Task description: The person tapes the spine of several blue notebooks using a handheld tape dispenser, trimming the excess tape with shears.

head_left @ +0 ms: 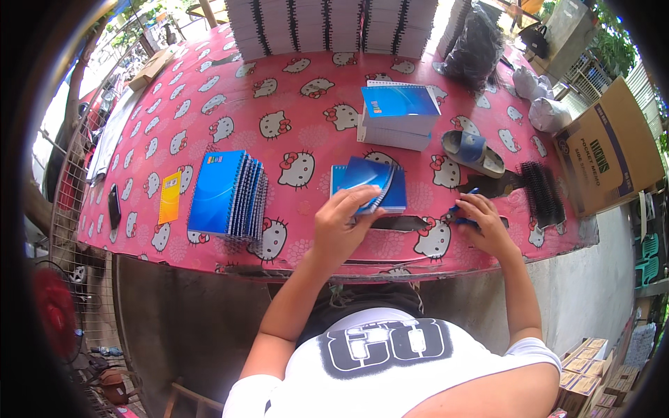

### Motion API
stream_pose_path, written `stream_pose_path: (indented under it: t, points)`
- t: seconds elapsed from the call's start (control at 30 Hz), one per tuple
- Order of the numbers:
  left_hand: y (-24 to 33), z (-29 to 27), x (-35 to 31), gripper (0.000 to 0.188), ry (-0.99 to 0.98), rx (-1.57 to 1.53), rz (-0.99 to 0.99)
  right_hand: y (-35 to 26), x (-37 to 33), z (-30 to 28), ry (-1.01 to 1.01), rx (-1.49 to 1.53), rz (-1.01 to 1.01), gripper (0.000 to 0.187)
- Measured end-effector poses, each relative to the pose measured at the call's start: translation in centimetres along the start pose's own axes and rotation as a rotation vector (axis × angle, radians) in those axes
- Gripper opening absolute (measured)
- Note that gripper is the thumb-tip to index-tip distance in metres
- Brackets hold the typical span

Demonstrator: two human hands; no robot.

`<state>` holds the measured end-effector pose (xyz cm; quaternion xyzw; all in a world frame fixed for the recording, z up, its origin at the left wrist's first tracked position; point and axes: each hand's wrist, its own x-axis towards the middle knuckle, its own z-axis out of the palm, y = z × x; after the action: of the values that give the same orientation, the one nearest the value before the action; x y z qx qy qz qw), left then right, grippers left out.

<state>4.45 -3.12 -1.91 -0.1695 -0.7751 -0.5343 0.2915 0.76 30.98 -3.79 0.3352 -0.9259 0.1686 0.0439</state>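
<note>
Outdoor work table (230, 97), covered in glossy pink oilcloth printed with white cartoon cats.

Item: small blue spiral-bound notebook (373, 182), glossy card cover, lying near the front edge on a second blue notebook. Left hand (339, 224) rests on its lower corner, fingers (357, 198) curled and grasping the cover.

Item: blue-handled tool (465, 209) (mostly hidden; kind unclear), just right of the notebook. Right hand (486, 221) closed over it, fingers clenched around the handle.

Item: fanned stack of blue spiral notebooks (228, 194), left.

Item: squared pile of white-edged notebooks with a blue cover on top (398, 117), behind.

Item: blue rubber sandal (474, 153); black plastic binding combs (542, 194), ridged, at right.
</note>
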Motion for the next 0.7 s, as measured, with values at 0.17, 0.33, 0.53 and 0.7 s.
stream_pose_path:
  t: [0.17, 0.33, 0.53, 0.7]
  points:
    - [-0.4, 1.1, -1.0, 0.021, 0.133, 0.013, 0.032, -1.2, 1.1, 0.8, 0.156, -0.218, 0.064, 0.044]
    - [-0.5, 1.2, -0.4, 0.019, 0.17, 0.039, 0.12, -5.7, 3.7, 1.4, 0.342, 0.234, 0.022, 0.04]
    - [-0.4, 1.0, -0.3, 0.02, 0.182, -0.014, 0.112, -13.7, 7.0, -0.1, 0.358, 0.451, -0.059, 0.038]
    - [-0.2, 0.2, -0.3, 0.023, 0.156, -0.011, 0.196, -12.0, 7.2, 0.4, -0.267, 1.514, 0.348, 0.03]
